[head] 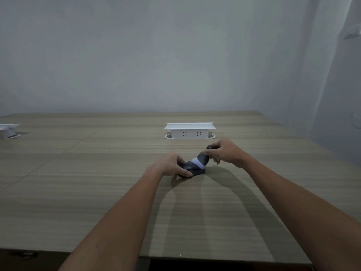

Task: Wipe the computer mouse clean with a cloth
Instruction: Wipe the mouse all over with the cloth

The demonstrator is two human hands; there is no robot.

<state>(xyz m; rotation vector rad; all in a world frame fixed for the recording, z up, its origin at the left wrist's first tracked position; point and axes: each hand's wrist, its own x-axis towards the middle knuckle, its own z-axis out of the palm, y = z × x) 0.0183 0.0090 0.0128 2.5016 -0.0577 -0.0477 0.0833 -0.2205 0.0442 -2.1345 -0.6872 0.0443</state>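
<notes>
A dark computer mouse (192, 169) lies on the wooden table (97, 182), just right of centre. My left hand (172, 165) grips it from the left side, thumb along its near edge. My right hand (224, 151) pinches a grey and white cloth (201, 160) from above, and the cloth's lower white end touches the far right part of the mouse. A dark end of the cloth sticks out behind my right fingers.
A white raised socket box (188, 131) stands on the table just beyond the hands. Another white box (7, 130) sits at the far left edge. The table's near edge (195, 260) runs along the bottom, and a grey wall stands behind.
</notes>
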